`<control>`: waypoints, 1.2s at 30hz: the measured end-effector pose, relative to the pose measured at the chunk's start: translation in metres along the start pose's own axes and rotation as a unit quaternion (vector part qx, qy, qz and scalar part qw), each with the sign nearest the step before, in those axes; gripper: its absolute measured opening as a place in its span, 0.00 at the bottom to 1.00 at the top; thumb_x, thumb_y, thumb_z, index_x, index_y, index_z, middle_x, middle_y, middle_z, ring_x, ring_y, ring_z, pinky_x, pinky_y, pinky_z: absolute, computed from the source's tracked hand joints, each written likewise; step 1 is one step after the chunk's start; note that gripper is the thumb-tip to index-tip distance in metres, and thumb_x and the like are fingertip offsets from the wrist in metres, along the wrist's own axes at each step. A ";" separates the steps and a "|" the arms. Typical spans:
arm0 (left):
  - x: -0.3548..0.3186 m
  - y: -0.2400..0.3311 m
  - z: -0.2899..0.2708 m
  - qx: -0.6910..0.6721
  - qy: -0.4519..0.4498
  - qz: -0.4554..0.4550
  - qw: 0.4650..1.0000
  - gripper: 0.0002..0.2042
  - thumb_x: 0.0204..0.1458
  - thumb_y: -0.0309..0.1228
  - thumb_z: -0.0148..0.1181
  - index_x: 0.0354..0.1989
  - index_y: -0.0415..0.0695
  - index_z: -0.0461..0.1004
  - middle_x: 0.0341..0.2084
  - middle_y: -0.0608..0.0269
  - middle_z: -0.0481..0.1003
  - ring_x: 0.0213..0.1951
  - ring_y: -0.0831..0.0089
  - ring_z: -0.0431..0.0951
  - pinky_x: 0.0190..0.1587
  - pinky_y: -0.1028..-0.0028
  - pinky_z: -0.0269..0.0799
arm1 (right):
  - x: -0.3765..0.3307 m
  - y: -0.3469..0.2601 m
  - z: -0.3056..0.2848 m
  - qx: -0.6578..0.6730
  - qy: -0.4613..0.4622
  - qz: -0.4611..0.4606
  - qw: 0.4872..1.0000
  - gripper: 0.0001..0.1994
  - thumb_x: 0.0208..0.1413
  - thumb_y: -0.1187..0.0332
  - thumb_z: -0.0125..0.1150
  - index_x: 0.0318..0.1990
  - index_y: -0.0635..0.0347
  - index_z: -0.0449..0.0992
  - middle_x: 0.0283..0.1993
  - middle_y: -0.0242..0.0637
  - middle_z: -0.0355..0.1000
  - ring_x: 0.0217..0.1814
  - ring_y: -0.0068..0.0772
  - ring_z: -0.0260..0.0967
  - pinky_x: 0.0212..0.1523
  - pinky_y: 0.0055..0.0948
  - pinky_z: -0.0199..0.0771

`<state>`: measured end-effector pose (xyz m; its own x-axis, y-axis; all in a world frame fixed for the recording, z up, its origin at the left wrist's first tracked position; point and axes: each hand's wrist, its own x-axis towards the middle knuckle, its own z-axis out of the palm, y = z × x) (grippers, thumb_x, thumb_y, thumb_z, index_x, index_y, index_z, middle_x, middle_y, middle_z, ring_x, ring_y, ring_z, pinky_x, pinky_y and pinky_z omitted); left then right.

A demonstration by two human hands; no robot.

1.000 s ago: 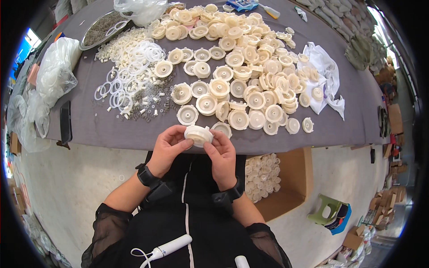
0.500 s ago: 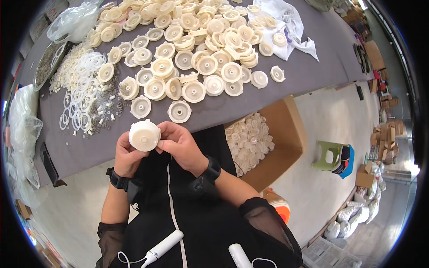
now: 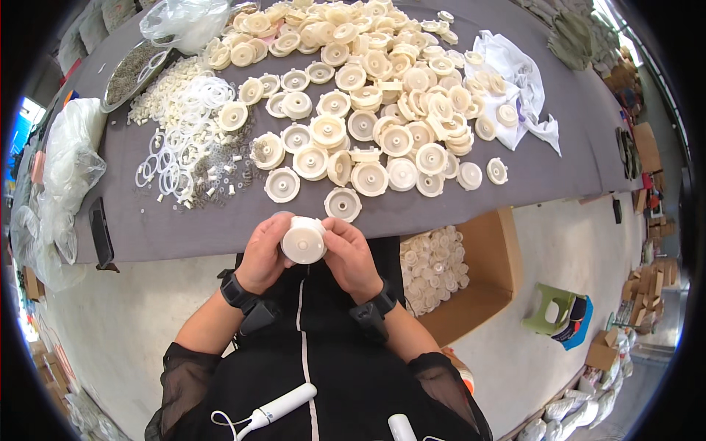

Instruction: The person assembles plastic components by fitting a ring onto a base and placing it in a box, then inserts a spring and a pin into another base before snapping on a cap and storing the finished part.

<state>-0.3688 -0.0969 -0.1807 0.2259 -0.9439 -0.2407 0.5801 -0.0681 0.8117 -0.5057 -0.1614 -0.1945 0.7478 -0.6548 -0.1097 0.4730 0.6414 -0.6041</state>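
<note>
Between my two hands, just off the table's near edge, is a round cream plastic cap (image 3: 303, 245) with its flat face up. My left hand (image 3: 265, 251) is closed on its left side, and my right hand (image 3: 350, 257) pinches its right rim with thumb and fingers. The fingers beneath the cap are hidden. Closest to my hands on the grey cloth lies a single cream cap (image 3: 343, 204) with its hollow side up. A large heap of similar cream caps (image 3: 382, 62) spreads behind it across the table.
White plastic rings (image 3: 184, 140), small cream plugs (image 3: 173, 92) and tiny springs lie at the left, near a metal tray (image 3: 121, 88) and clear bags (image 3: 70, 162). A cardboard box (image 3: 482, 294) holding many pale parts stands below the table's edge. A green stool (image 3: 548, 307) is at the right.
My view has swung, so the table and box appear shifted rightward. The cap has stayed in both hands; its face tilts more toward me, and my left fingers sit higher along its side.
</note>
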 end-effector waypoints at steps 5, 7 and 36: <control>0.022 0.028 0.017 0.249 -0.141 0.047 0.957 0.14 0.57 0.36 0.43 0.34 0.38 0.71 0.24 0.64 0.70 0.20 0.81 0.67 0.23 0.80 0.64 | -0.023 -0.022 -0.029 -0.123 0.041 -0.059 0.990 0.07 0.52 0.74 0.50 0.38 0.65 0.69 0.37 0.30 0.68 0.38 0.18 0.63 0.40 0.19 0.64; 0.037 0.032 0.027 0.478 -0.123 0.166 0.854 0.07 0.53 0.28 0.48 0.35 0.39 0.71 0.25 0.61 0.70 0.24 0.77 0.68 0.27 0.79 0.64 | -0.048 -0.048 -0.053 -0.277 0.155 -0.173 0.932 0.08 0.48 0.75 0.54 0.37 0.65 0.71 0.36 0.30 0.68 0.40 0.20 0.64 0.42 0.21 0.64; 0.051 0.052 -0.004 0.579 -0.044 0.225 0.782 0.04 0.49 0.27 0.54 0.31 0.39 0.71 0.30 0.62 0.71 0.34 0.70 0.71 0.38 0.76 0.66 | -0.039 -0.083 -0.039 -0.604 0.256 -0.152 0.739 0.07 0.50 0.72 0.55 0.33 0.67 0.74 0.27 0.34 0.72 0.26 0.19 0.67 0.27 0.20 0.66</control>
<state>-0.3240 -0.1472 -0.1531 0.1195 -0.9716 0.2042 -0.6531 0.0780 0.7533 -0.5919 -0.2048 -0.1705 0.2714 -0.9593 0.0782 -0.4110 -0.1890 -0.8918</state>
